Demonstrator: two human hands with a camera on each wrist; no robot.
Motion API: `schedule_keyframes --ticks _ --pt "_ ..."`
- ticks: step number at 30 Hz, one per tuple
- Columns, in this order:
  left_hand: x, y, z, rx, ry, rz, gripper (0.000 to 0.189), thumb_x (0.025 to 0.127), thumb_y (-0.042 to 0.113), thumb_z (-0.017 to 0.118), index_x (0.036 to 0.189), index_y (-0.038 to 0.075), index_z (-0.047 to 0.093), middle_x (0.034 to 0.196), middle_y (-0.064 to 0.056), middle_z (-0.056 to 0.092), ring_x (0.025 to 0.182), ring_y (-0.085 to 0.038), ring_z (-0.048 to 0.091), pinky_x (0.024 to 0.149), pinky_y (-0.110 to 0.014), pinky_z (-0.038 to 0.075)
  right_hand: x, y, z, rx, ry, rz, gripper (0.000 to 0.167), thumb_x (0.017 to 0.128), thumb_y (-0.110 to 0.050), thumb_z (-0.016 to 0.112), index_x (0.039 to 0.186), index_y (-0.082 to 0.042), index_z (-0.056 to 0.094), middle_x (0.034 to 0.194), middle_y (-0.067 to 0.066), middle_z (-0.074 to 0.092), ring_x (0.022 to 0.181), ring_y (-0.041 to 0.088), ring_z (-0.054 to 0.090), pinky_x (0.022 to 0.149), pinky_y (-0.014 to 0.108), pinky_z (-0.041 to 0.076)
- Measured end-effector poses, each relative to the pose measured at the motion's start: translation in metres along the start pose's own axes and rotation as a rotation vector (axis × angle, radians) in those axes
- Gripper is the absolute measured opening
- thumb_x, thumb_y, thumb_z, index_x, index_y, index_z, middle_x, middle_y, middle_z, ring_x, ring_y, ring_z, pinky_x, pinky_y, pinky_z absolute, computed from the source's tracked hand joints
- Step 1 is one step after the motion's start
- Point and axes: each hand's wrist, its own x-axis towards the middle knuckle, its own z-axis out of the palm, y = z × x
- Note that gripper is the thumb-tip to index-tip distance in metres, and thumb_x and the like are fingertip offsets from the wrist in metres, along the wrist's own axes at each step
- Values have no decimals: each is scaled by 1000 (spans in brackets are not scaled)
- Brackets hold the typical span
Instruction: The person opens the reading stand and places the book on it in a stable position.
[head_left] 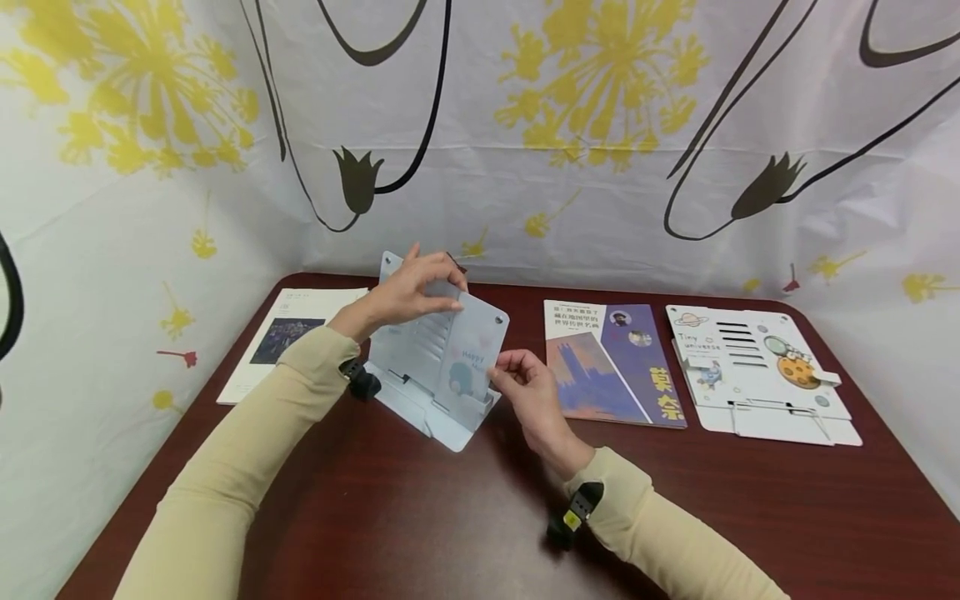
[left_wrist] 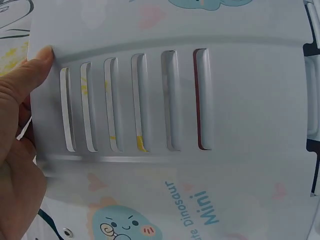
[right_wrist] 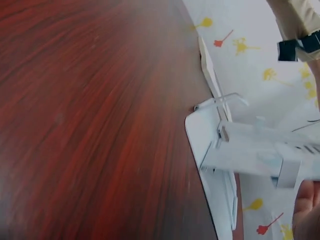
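A white metal book stand (head_left: 427,342) with slots and pale cartoon prints stands tilted on the table, on its flat base. My left hand (head_left: 412,287) grips the upper edge of its back plate; in the left wrist view the thumb of the left hand (left_wrist: 22,110) lies over the plate's edge beside the slots. With thumb and forefinger, my right hand (head_left: 531,398) pinches the plate's right edge, low down near the small page clip. Seen from the side, the book stand (right_wrist: 250,150) leans up from its base, with fingers of the right hand (right_wrist: 306,212) just beneath.
Left of the stand lies a white booklet (head_left: 288,329) with a dark picture. To the right are a purple-and-white book (head_left: 611,362) and a second book stand (head_left: 761,367) with planet prints, folded flat. The dark red table (head_left: 420,525) meets a patterned cloth (head_left: 480,200) behind.
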Motion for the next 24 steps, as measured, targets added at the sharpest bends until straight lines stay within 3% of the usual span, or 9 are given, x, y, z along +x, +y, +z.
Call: schedule_keyframes --ticks 5,10,14,20,24 --pt "-6 3 -1 5 12 31 14 83 14 72 94 10 65 100 -4 60 108 -22 53 114 -51 -8 5 2 -13 95 -12 -19 12 90 8 54 95 -4 57 82 0 60 75 9 62 74 25 55" --pt "-13 5 -2 -14 14 58 12 81 11 74 90 11 66 95 -2 60 103 -20 54 114 -49 -8 12 2 -21 88 2 10 12 91 9 53 99 0 57 80 -1 61 75 8 63 73 23 55" --pt "-18 6 -3 -39 -1 90 12 80 10 75 88 11 66 93 -1 61 100 -16 55 115 -47 -9 19 2 -24 1 -19 56 16 90 8 54 106 8 54 79 -2 60 76 10 64 74 24 55" --pt "-27 9 -7 -69 -27 158 12 80 9 75 87 14 66 93 1 61 97 -13 55 114 -49 -10 29 7 -26 -185 -100 94 24 89 5 58 111 12 57 82 1 61 81 16 64 82 37 54" --pt "-35 12 -9 -71 -30 197 15 78 7 76 86 14 66 92 1 60 97 -11 55 114 -52 -9 35 13 -25 -277 -174 100 24 88 3 61 110 12 59 86 9 63 77 11 62 77 29 55"
